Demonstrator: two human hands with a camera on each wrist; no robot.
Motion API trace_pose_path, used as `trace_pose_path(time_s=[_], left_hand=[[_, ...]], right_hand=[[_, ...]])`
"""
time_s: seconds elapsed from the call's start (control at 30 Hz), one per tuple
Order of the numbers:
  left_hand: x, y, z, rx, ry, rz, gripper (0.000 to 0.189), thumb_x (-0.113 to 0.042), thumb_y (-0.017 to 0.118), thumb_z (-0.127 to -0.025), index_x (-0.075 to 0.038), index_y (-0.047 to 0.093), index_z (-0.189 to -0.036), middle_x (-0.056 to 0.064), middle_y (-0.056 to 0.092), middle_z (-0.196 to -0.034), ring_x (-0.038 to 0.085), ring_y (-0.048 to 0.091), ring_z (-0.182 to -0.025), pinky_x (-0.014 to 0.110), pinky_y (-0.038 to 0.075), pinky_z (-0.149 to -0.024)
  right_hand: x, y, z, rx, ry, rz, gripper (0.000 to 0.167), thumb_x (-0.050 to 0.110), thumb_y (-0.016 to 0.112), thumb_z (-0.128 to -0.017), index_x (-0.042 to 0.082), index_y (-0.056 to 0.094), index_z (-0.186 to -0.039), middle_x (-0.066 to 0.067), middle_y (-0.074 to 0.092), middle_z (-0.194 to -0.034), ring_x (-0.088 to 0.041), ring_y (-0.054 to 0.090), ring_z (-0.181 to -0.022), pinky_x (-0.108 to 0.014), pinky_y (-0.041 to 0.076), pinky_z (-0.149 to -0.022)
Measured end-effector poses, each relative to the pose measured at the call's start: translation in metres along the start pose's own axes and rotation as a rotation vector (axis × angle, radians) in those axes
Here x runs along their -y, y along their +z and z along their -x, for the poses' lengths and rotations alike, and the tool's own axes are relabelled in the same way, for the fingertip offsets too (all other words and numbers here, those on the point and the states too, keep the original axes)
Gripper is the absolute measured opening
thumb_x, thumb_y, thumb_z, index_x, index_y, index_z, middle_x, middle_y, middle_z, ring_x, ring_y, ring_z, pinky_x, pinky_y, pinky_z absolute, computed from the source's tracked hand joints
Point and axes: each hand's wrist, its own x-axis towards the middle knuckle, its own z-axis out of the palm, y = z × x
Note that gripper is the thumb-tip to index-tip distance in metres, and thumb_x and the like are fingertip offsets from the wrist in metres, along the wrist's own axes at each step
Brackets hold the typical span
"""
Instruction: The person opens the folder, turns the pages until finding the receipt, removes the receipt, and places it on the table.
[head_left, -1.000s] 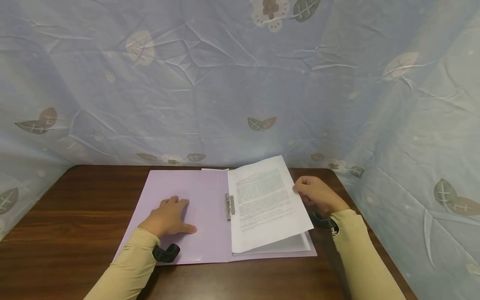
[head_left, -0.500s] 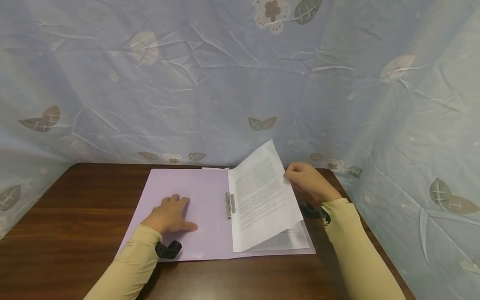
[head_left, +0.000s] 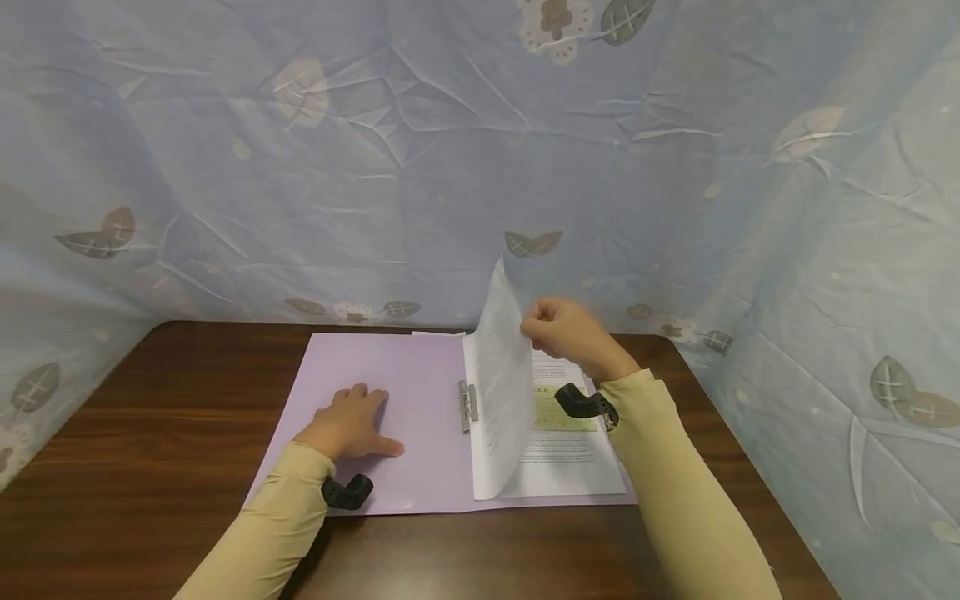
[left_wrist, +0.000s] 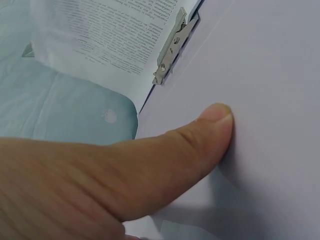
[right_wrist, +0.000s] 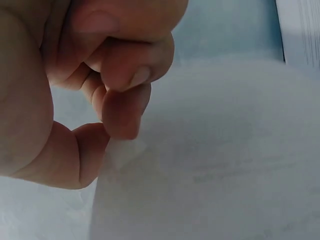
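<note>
An open purple folder (head_left: 420, 467) lies on the table, its metal clip (head_left: 468, 407) along the spine holding a stack of printed paper. My right hand (head_left: 573, 333) pinches the outer edge of the top sheet (head_left: 502, 392), which stands raised and curved up from the clip. In the right wrist view, thumb and forefinger meet at the edge of that sheet (right_wrist: 210, 170). Under it shows another printed page (head_left: 562, 467) with a yellow-green patch (head_left: 551, 407), partly hidden by my wrist. My left hand (head_left: 352, 425) rests with spread fingers on the folder's left cover; its thumb (left_wrist: 185, 155) lies on the purple surface.
The folder lies on a dark brown wooden table (head_left: 150, 450). A pale blue curtain (head_left: 420, 208) with leaf prints hangs behind the table and along its right side. A white paper edge (head_left: 438, 333) sticks out past the folder's top.
My right hand has moved left and upward, lifting the top sheet from a low slant to nearly upright. The page below, with its yellow-green patch, has come into view. My left hand stays on the cover.
</note>
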Motion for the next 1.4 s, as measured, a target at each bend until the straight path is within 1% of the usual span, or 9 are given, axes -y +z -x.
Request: trace_pose_path(time_s=[0.17,0.47,0.6,0.77,0.87,1.0,1.17,1.3,1.4], left_hand=[[-0.001,0.001,-0.002,-0.001,0.003,-0.001,0.1,-0.054,0.088,-0.076,0.002,0.047,-0.149,0.037,0.038,-0.152,0.061,0.035,-0.139,0.078,0.038,-0.101],[-0.002,0.002,-0.004,-0.008,-0.006,-0.02,0.102,-0.055,0.088,-0.075,0.001,0.048,-0.149,0.037,0.04,-0.151,0.061,0.037,-0.137,0.079,0.039,-0.099],[-0.003,0.001,-0.004,-0.005,-0.01,-0.019,0.102,-0.056,0.088,-0.074,0.001,0.049,-0.149,0.037,0.041,-0.15,0.061,0.038,-0.137,0.078,0.039,-0.099],[-0.003,0.0,-0.004,-0.001,0.001,-0.021,0.102,-0.057,0.087,-0.075,0.0,0.049,-0.149,0.037,0.042,-0.149,0.061,0.039,-0.136,0.076,0.042,-0.099],[-0.001,-0.002,-0.005,0.009,0.009,-0.032,0.096,-0.055,0.084,-0.08,0.001,0.049,-0.149,0.038,0.041,-0.15,0.061,0.039,-0.137,0.073,0.042,-0.102],[0.006,-0.009,-0.006,0.008,0.03,-0.026,0.074,-0.043,0.075,-0.092,0.003,0.054,-0.145,0.038,0.045,-0.148,0.059,0.043,-0.135,0.068,0.042,-0.106],[0.022,-0.021,-0.006,-0.063,0.046,0.013,0.048,-0.024,0.059,-0.102,0.008,0.057,-0.137,0.038,0.055,-0.136,0.056,0.052,-0.129,0.063,0.042,-0.107],[0.035,-0.034,-0.002,-0.196,0.007,0.073,0.041,-0.022,0.052,-0.104,0.009,0.063,-0.129,0.035,0.062,-0.129,0.053,0.056,-0.125,0.063,0.045,-0.104],[0.039,-0.042,0.001,-0.298,-0.029,0.131,0.04,-0.026,0.049,-0.105,0.005,0.068,-0.123,0.029,0.068,-0.122,0.05,0.063,-0.116,0.062,0.049,-0.095]], right_hand=[[0.021,0.018,-0.008,0.012,-0.007,0.054,0.011,0.015,0.059,-0.09,0.009,0.056,-0.082,-0.002,0.054,-0.07,-0.015,0.04,-0.058,-0.029,0.037,-0.056],[0.047,0.055,-0.021,0.05,-0.102,0.204,0.015,0.018,0.063,-0.09,0.01,0.059,-0.078,-0.001,0.059,-0.074,-0.014,0.05,-0.063,-0.027,0.042,-0.057],[0.055,0.073,-0.026,0.051,-0.085,0.223,0.018,0.02,0.066,-0.09,0.011,0.059,-0.075,0.0,0.06,-0.073,-0.013,0.051,-0.063,-0.026,0.04,-0.056],[0.064,0.094,-0.029,0.029,-0.057,0.31,0.022,0.024,0.068,-0.091,0.012,0.059,-0.075,0.002,0.058,-0.074,-0.012,0.05,-0.064,-0.025,0.04,-0.057],[0.066,0.106,-0.031,0.029,-0.066,0.344,0.022,0.024,0.068,-0.09,0.011,0.059,-0.074,0.003,0.056,-0.072,-0.011,0.048,-0.063,-0.025,0.039,-0.055],[0.071,0.122,-0.032,0.02,-0.044,0.375,0.021,0.024,0.068,-0.088,0.013,0.059,-0.073,0.004,0.055,-0.071,-0.01,0.048,-0.063,-0.024,0.038,-0.054],[0.076,0.145,-0.032,0.004,-0.017,0.459,0.021,0.029,0.07,-0.086,0.017,0.058,-0.073,0.006,0.057,-0.071,-0.01,0.051,-0.064,-0.025,0.039,-0.055],[0.076,0.163,-0.031,0.003,-0.016,0.535,0.021,0.031,0.071,-0.085,0.019,0.058,-0.074,0.007,0.057,-0.069,-0.01,0.052,-0.063,-0.027,0.04,-0.054],[0.075,0.175,-0.031,-0.001,-0.026,0.601,0.021,0.031,0.071,-0.085,0.019,0.058,-0.073,0.007,0.057,-0.067,-0.01,0.052,-0.061,-0.028,0.041,-0.054]])
